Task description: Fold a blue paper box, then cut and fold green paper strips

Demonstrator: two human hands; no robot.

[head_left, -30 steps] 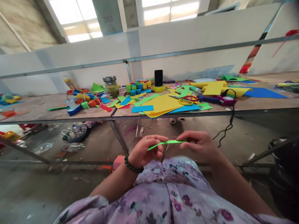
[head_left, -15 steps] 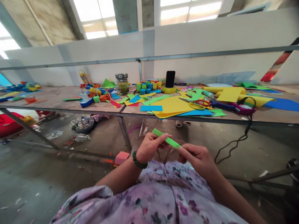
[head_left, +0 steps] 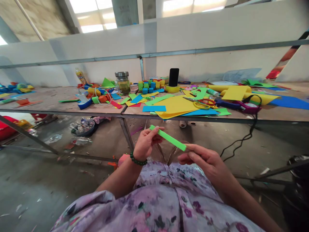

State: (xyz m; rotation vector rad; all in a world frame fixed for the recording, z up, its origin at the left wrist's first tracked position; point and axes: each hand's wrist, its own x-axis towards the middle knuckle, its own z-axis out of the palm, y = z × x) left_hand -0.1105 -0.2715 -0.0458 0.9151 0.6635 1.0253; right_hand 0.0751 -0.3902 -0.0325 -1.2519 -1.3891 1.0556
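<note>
Above my lap, in front of the table edge, a bright green paper strip (head_left: 172, 140) slants down to the right. My left hand (head_left: 147, 141), with a dark green bead bracelet (head_left: 138, 159) at the wrist, pinches its upper left end between thumb and fingers. At the lower right end, the closed fingers of my right hand (head_left: 202, 159) hold the strip's tip. The strip looks narrow and flat; whether it is folded I cannot tell.
On the table (head_left: 135, 111) lie yellow sheets (head_left: 177, 106), scissors (head_left: 202, 103), a blue strip (head_left: 154, 108) and several small foam cubes (head_left: 148, 86). A glass jar (head_left: 123, 83) and a phone (head_left: 173, 77) stand behind. A black cord (head_left: 241, 140) hangs off the front edge.
My left hand has moved left and slightly up with its end of the strip, and more of the strip shows between my hands. The view has tilted down a little.
</note>
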